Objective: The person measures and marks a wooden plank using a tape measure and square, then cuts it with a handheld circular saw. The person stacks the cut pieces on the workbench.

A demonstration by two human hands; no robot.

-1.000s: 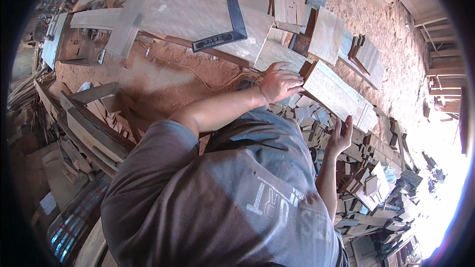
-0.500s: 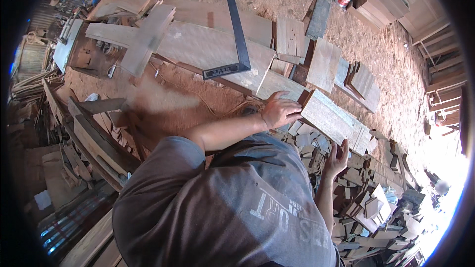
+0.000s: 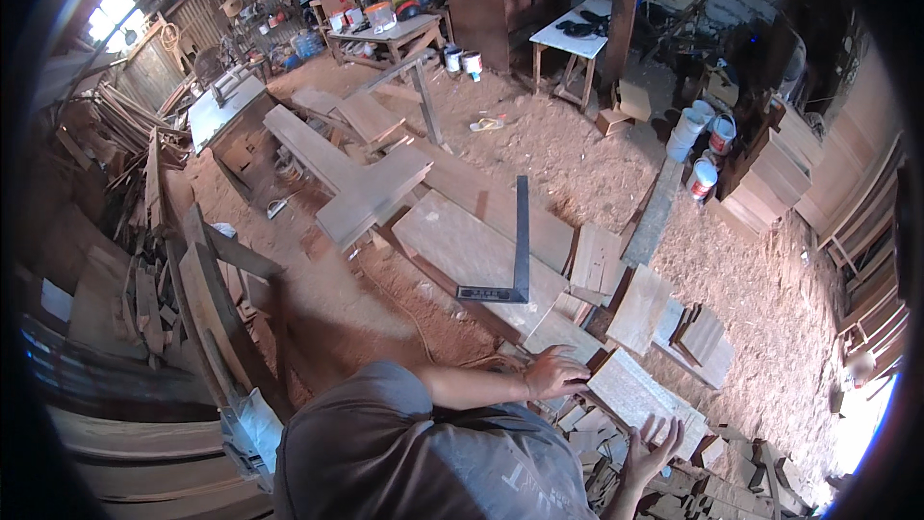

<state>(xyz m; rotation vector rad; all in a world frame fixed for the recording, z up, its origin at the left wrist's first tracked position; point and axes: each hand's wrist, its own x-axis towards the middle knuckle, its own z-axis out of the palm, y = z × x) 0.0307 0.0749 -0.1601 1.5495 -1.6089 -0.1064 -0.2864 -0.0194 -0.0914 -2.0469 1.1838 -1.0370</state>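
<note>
A short stack of pale wooden boards (image 3: 630,393) lies in front of me at the lower right. My left hand (image 3: 556,373) is at its left end, fingers stretched out and the tips touching or very near the end. Close to the stack's near right edge, my right hand (image 3: 654,448) is raised with fingers spread; whether it touches the wood I cannot tell. Just left of the stack is a flat board (image 3: 563,335), partly under my left hand. A dark try square (image 3: 521,260) rests on a long wide plank (image 3: 452,241) farther left.
Cut boards (image 3: 639,308) lie beyond the stack, and crossed planks (image 3: 375,200) at the left. Wood offcuts (image 3: 597,438) heap below my hands. Paint buckets (image 3: 703,178) stand at the far right. Tables (image 3: 577,34) stand at the back, on a sawdust-covered floor (image 3: 539,149).
My view has tilted up, bringing the back of the workshop into sight. The right hand's fingers have spread and now overlap the stack's near edge. My left hand stays at the left end.
</note>
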